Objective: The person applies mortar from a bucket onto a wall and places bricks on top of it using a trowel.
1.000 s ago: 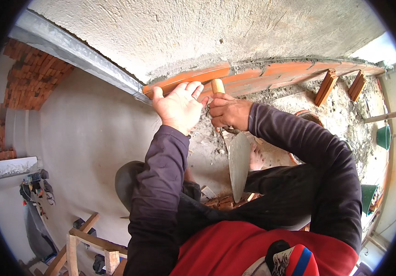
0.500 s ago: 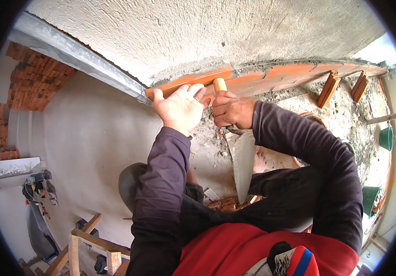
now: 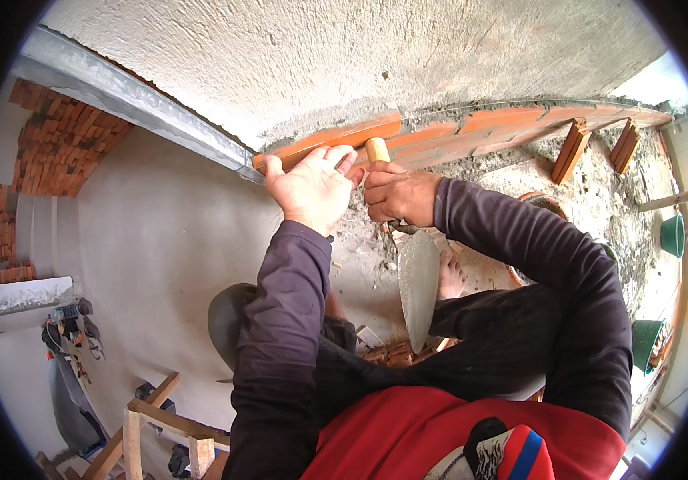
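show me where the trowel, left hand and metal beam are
trowel (image 3: 417, 290), head view, middle of its blade
left hand (image 3: 310, 187), head view, on its palm
metal beam (image 3: 132, 99), head view, on its grey face

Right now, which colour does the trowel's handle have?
The trowel's handle is pale yellowish tan, best seen in the head view.

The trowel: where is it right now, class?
In the head view, the trowel is just right of centre, gripped in the right hand, its handle near the orange brick.
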`<state>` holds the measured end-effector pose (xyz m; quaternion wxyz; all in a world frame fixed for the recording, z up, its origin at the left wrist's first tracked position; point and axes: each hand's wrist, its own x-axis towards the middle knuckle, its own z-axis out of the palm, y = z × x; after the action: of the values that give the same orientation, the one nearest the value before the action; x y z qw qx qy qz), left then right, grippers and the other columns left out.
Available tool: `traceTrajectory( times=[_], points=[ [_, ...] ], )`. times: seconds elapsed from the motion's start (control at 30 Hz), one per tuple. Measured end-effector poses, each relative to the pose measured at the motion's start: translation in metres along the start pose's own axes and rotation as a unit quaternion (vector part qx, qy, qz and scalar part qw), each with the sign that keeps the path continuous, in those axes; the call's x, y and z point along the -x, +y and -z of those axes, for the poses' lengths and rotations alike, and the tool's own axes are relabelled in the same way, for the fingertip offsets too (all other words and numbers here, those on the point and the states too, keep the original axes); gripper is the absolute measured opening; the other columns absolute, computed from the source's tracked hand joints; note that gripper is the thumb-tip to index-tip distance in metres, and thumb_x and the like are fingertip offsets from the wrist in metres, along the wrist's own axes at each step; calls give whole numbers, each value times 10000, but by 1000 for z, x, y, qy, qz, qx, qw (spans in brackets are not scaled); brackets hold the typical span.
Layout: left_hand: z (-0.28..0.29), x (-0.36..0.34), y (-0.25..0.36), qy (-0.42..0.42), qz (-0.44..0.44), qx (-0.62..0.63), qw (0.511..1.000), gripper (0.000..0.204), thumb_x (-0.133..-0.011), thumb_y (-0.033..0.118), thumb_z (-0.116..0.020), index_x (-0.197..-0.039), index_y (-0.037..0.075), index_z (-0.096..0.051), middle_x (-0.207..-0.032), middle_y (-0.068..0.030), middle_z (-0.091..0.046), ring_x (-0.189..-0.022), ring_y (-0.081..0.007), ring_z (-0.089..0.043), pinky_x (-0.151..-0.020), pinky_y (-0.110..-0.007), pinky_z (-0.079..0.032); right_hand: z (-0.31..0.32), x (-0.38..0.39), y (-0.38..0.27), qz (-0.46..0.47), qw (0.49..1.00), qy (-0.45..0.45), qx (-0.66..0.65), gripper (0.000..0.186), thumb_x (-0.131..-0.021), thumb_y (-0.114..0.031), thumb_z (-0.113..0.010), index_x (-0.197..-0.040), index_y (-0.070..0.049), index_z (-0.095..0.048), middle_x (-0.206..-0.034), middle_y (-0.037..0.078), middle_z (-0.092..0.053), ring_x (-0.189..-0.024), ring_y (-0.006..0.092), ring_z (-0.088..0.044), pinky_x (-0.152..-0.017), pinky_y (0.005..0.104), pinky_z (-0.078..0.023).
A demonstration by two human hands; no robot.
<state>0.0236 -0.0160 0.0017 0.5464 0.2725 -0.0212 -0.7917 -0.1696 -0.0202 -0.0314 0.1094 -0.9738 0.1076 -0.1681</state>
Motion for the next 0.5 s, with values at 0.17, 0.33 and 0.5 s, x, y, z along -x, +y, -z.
traceTrajectory(
  times=[0.17,0.33,0.5],
  points=[
    [-5,0,-3,6,-4,16,1000,1133,-808,851,-170,-1509,3,98,-1573,-238,-95,-1438,-376,-153,-1143,-519,-97,3,3,3,7,1000,0,-23,123,-665,-154,-635,-780,-114,-622,-856,-3,-570,-1022,215,-534,-1080,410,-336],
    [-11,5,-6,9,-1,-9,1000,1109,-825,831,-160,-1504,-4,104,-1583,-233,-75,-1454,-374,-117,-1165,-494,-36,17,18,-1,-44,992,71,-92,136,-651,-118,-672,-765,-86,-605,-845,35,-565,-937,248,-550,-952,408,-397],
    [-1,7,-10,3,-22,-2,1000,1045,-855,785,-138,-1509,-2,77,-1597,-217,-10,-1482,-314,-74,-1169,-484,-20,33,61,-9,-159,932,209,-250,167,-748,-25,-704,-826,-64,-562,-851,60,-552,-845,242,-552,-784,368,-449]
  ],
)
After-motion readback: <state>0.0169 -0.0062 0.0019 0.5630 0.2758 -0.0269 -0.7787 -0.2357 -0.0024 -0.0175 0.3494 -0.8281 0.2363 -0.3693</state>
